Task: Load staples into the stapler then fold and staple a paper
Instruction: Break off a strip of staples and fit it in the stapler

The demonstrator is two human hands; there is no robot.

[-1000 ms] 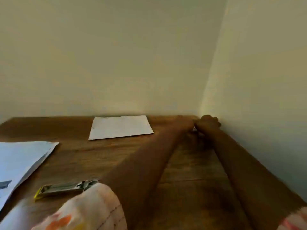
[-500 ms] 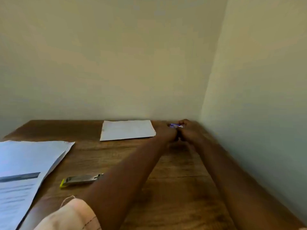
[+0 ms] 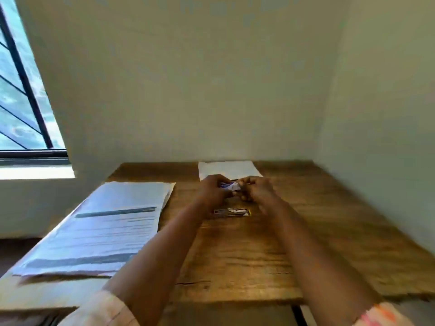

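Note:
A small blue and white staple box [image 3: 231, 186] is held above the wooden table [image 3: 329, 231]. My left hand [image 3: 213, 190] grips its left end and my right hand [image 3: 256, 189] pinches its right end. Just below the hands the metal stapler [image 3: 231, 212] with a yellow tip lies flat on the table. A blank white sheet of paper [image 3: 228, 168] lies at the table's far edge, partly hidden by my hands.
A stack of printed papers [image 3: 106, 227] covers the left part of the table. A window [image 3: 21, 90] is at the far left. Walls close off the back and the right side.
Both hands have come back from the far right corner toward the table's middle with the staple box between them. The camera has swung left and down, so the stapler now appears below the hands.

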